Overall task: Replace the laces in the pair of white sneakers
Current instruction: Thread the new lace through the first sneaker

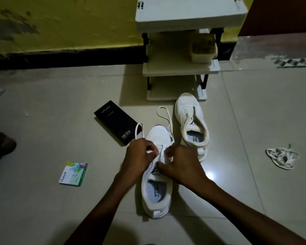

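White near sneaker (156, 190) lies lengthwise at lower centre, toe toward the frame's top; left hand (140, 156) and right hand (182, 165) each pinch its lace (136, 131).

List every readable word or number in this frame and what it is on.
"VIVO": flat black cardboard box.
"120W": same box.
"Odonil": green-and-white packet.
"SPEED FLE": grey insole of near white sneaker.
"ED", "XIBLE": insole of far white sneaker.
Near sneaker's tongue label: too blurred.
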Motion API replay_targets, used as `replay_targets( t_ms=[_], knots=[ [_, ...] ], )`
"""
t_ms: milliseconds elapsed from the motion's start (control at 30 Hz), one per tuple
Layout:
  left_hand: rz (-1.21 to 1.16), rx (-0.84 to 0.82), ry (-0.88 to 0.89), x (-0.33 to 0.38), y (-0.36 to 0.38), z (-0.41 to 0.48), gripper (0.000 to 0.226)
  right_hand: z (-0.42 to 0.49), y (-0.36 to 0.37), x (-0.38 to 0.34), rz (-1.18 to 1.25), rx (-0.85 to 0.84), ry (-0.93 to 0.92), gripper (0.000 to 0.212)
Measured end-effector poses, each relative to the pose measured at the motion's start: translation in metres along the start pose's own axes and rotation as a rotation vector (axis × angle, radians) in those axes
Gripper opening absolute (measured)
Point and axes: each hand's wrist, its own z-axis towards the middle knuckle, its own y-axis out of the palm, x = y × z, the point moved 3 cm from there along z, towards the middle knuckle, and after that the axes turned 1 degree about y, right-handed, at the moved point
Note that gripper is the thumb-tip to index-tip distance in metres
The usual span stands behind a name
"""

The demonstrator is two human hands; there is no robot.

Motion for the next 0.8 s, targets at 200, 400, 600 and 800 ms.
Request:
replay_targets(
  t_ms=[200,400,600,800],
  knots=[
    [-0.136,0.058,-0.027,-0.008,0.014,0.006,0.008,0.01,0.006,0.01,0.076,-0.057,0.052,0.024],
    [-0.138,0.123,-0.038,-0.008,0.019,0.007,0.008,0.015,0.011,0.022,0.269,-0.076,0.124,0.017],
    [-0.129,0.128,0.0,-0.01,0.023,-0.001,0.006,0.012,0.012,0.029,0.471,-0.084,0.2,0.026],
    [-0.005,0.138,0.113,0.003,0.023,-0.002,0.009,0.013,0.01,0.029,0.42,-0.07,0.165,0.018]
  ],
)
